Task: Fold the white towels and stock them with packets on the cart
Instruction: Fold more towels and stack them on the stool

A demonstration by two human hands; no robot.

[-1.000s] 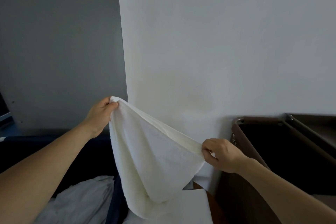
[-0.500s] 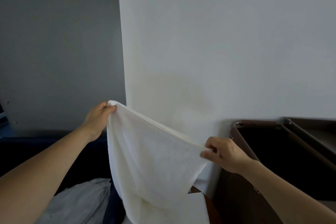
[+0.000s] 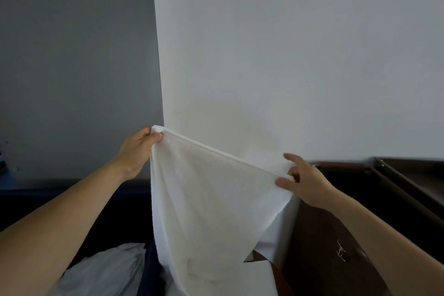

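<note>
Logged crumpled pale linen lowest at left and a flat white sheet lowest at centre. Found white towel hung in the air above both, clear of any surface, taut along the top hem, lower end lost below the frame. Recorded left hand curled round the upper corner, thumb pressed on the front face: firm. Recorded right hand pinching the lower hem end between thumb and a curled finger, forefinger stuck out straight, off the cloth. Judged that light pinch the weak point: likely to slip under any further tension, dropping that corner onto the linen or against the brown cart just beside. Judged a skewed fold likely too, given the sloping hem. Saw no packets. Noted white wall behind.
</note>
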